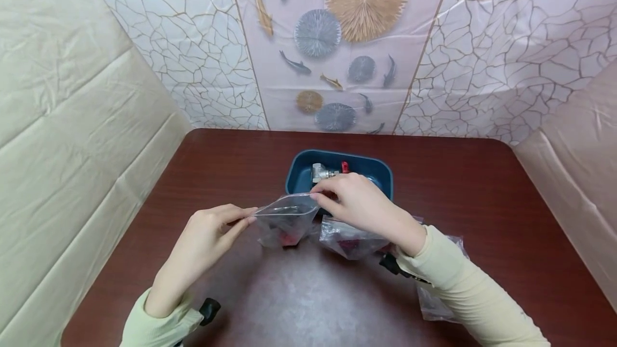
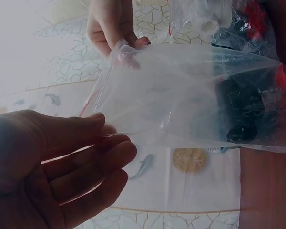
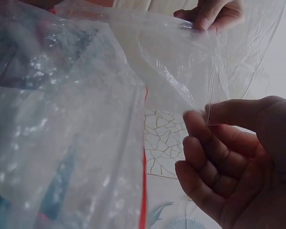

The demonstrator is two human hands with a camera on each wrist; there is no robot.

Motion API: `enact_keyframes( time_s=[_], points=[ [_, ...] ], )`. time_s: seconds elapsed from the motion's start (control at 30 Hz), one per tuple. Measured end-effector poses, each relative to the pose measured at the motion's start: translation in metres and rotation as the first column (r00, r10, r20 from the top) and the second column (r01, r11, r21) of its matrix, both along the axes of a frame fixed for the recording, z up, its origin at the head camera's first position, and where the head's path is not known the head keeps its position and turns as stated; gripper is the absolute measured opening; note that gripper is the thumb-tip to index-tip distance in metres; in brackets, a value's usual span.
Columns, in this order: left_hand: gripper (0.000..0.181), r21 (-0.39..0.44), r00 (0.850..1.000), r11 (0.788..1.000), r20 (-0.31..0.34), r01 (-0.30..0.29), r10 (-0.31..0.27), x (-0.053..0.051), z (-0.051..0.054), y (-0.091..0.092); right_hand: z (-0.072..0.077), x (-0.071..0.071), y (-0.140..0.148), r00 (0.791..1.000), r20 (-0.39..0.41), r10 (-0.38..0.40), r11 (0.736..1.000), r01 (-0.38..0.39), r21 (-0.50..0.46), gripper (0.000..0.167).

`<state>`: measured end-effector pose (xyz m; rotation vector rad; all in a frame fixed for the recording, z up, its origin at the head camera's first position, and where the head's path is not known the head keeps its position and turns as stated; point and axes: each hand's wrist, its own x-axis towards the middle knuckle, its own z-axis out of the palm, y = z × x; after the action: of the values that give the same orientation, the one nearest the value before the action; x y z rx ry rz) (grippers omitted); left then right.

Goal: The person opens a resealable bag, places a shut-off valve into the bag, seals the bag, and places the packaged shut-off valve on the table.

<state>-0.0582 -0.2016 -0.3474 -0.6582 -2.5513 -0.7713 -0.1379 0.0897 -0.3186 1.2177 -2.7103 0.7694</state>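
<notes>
Pinching the bag (image 1: 284,225) at its mouth's two ends, left hand (image 1: 204,237) and right hand (image 1: 360,203) hold it near-left of the tray (image 1: 302,178); if fingertips slip on the slick plastic, the mouth could sag shut

Site type: small screened table workstation; the surrounding building cannot be identified. The red-brown table (image 1: 299,293) has rounded back corners. A patterned backdrop (image 1: 332,50) with fish motifs stands along its back edge; a left sheet (image 1: 72,138) and right sheet (image 1: 573,175), both pale, border the side edges
</notes>
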Motion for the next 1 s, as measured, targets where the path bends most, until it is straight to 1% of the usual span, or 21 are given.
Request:
enact_keyframes(
  time_s=[0.03,0.1,0.17,0.23,0.27,0.33,0.4,0.47,0.53,0.6,0.7,0.77,0.9,1.0],
  points=[
    [0.019,0.001,1.000,1.000,-0.001,0.000,0.000,0.001,0.000,-0.001,0.000,0.000,0.001,1.000,0.018,0.011,1.000,-0.011,-0.008,0.017],
    [0.019,-0.001,1.000,1.000,-0.003,0.002,-0.002,0.002,-0.001,-0.003,0.000,0.000,0.003,0.996,0.079,0.036,0.999,-0.034,-0.027,0.020],
    [0.019,-0.001,1.000,1.000,-0.002,0.001,-0.001,0.003,-0.003,-0.005,-0.001,0.000,0.006,0.986,0.152,0.065,0.997,-0.059,-0.042,0.024],
    [0.019,0.004,1.000,1.000,-0.001,0.000,0.000,0.005,-0.004,-0.006,-0.002,0.001,0.009,0.970,0.223,0.091,0.995,-0.081,-0.053,0.029],
    [0.018,0.008,1.000,1.000,0.001,0.001,-0.001,0.005,-0.004,-0.007,-0.002,0.002,0.011,0.964,0.247,0.100,0.994,-0.089,-0.055,0.032],
    [0.017,0.016,1.000,1.000,0.009,0.003,-0.003,0.006,-0.005,-0.007,-0.004,0.002,0.014,0.959,0.251,0.129,0.992,-0.120,-0.050,0.034],
    [0.015,0.026,1.000,1.000,0.024,0.008,-0.008,0.005,-0.006,-0.007,-0.005,0.002,0.016,0.965,0.212,0.157,0.988,-0.152,-0.040,0.031],
    [0.012,0.033,0.999,0.999,0.038,0.015,-0.016,0.003,-0.005,-0.007,-0.008,0.000,0.017,0.973,0.145,0.182,0.983,-0.179,-0.033,0.025],
    [0.011,0.037,0.998,0.999,0.056,0.023,-0.025,0.000,-0.003,-0.008,-0.011,-0.001,0.019,0.979,0.070,0.191,0.982,-0.189,-0.031,0.018],
    [0.010,0.046,0.996,0.998,0.081,0.031,-0.035,-0.004,-0.001,-0.009,-0.013,-0.003,0.020,0.982,0.016,0.187,0.982,-0.186,-0.035,0.014],
    [0.010,0.057,0.993,0.998,0.112,0.037,-0.043,-0.008,0.001,-0.011,-0.014,-0.004,0.022,0.983,-0.035,0.180,0.983,-0.181,-0.040,0.012],
    [0.009,0.061,0.992,0.997,0.121,0.039,-0.046,-0.010,0.002,-0.012,-0.014,-0.005,0.022,0.983,-0.063,0.174,0.984,-0.177,-0.031,0.011],
    [0.007,0.057,0.992,0.998,0.120,0.036,-0.043,-0.013,0.004,-0.012,-0.014,-0.006,0.021,0.976,-0.133,0.170,0.985,-0.171,0.001,0.009],
    [0.007,0.055,0.992,0.998,0.118,0.027,-0.034,-0.015,0.005,-0.012,-0.014,-0.008,0.020,0.970,-0.167,0.178,0.984,-0.179,0.007,0.008]
  ],
)
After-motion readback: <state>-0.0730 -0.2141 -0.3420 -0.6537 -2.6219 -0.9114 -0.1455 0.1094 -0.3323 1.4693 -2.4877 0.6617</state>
